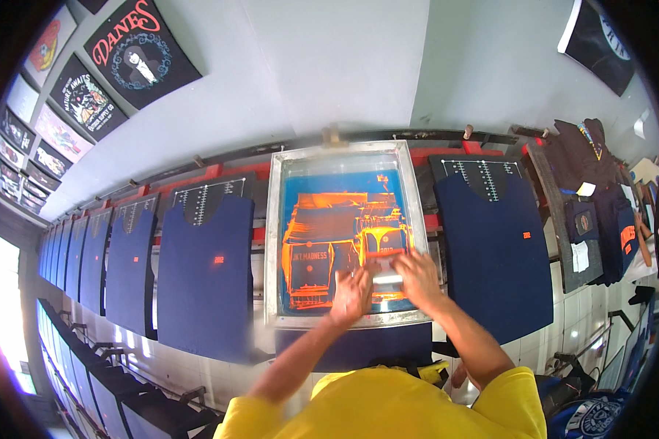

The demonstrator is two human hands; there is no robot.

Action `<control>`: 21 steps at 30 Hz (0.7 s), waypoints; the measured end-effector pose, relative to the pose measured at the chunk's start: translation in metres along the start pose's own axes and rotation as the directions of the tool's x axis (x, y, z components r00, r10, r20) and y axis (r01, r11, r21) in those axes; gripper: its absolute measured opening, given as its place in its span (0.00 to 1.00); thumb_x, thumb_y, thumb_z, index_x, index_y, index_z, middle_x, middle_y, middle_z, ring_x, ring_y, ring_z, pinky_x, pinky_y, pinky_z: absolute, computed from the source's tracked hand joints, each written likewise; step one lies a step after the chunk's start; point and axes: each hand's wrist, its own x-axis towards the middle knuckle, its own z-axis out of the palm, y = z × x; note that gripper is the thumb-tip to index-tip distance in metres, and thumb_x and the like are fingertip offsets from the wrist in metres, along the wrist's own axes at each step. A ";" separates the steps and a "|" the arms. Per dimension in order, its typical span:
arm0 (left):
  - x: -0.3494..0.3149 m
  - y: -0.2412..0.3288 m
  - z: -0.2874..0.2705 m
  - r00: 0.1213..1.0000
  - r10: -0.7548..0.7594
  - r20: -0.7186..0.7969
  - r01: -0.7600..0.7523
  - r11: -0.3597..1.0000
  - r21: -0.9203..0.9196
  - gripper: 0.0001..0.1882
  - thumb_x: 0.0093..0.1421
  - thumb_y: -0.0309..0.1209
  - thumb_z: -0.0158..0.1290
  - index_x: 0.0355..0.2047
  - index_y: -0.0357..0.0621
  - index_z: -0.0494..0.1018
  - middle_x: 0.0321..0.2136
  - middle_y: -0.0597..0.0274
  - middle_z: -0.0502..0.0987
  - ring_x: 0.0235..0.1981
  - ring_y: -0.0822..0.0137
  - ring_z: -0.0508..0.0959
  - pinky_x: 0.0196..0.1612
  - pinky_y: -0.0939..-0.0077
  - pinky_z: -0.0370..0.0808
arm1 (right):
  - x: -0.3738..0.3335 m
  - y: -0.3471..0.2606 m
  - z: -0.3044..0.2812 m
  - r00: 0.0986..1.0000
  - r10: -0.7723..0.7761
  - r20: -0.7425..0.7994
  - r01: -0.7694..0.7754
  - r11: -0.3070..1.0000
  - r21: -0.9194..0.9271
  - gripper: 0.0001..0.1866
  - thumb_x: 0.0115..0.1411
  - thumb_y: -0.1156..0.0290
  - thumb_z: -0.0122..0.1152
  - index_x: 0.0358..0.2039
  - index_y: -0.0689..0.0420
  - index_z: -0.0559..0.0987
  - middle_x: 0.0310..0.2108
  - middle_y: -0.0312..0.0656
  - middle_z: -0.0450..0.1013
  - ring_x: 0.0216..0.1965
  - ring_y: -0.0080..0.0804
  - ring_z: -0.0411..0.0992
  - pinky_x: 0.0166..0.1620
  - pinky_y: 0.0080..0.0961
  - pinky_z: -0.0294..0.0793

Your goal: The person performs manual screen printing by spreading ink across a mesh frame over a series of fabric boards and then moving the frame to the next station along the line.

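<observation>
Both my hands grip a small pale squeegee (386,276) over the lower right of a screen printing frame (274,241). My left hand (353,293) is closed at its left end, and my right hand (419,279) is closed at its right end; the fingers partly hide it. Orange ink (326,199) streaks the frame's blue mesh (293,186), with a thick line of it just beyond the squeegee. Beneath the metal frame lies a navy shirt (355,350), its lower part showing on the near side.
A navy shirt (494,263) with a small orange print lies on a board to the right. More printed navy shirts (205,293) line the left side in a row. Dark garments (582,157) are piled at the far right. Sample prints (140,55) hang on the wall.
</observation>
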 end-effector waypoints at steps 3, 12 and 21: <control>0.057 -0.028 -0.003 0.986 0.069 -0.153 -0.062 0.997 0.052 0.17 0.61 0.27 0.54 0.51 0.46 0.72 0.46 0.55 0.78 0.42 0.53 0.78 0.45 0.53 0.64 | 0.056 0.032 -0.001 0.999 0.022 0.042 -0.021 0.999 -0.025 0.08 0.49 0.77 0.63 0.33 0.57 0.81 0.35 0.40 0.76 0.45 0.41 0.72 0.44 0.39 0.69; 0.037 0.003 -0.049 0.987 0.017 -0.160 -0.036 0.993 -0.115 0.18 0.62 0.25 0.50 0.53 0.47 0.72 0.49 0.56 0.78 0.49 0.55 0.77 0.51 0.53 0.63 | 0.059 -0.006 -0.053 0.995 -0.041 0.092 0.046 0.997 -0.060 0.10 0.52 0.77 0.60 0.36 0.56 0.81 0.40 0.37 0.77 0.46 0.37 0.72 0.46 0.38 0.68; -0.080 0.035 -0.021 0.999 0.027 0.032 -0.022 0.987 -0.157 0.25 0.58 0.24 0.57 0.57 0.46 0.70 0.55 0.58 0.75 0.61 0.60 0.71 0.61 0.57 0.60 | -0.065 -0.065 -0.016 0.995 0.003 0.099 -0.004 1.000 0.010 0.26 0.46 0.70 0.71 0.48 0.57 0.77 0.47 0.37 0.72 0.49 0.39 0.69 0.50 0.39 0.69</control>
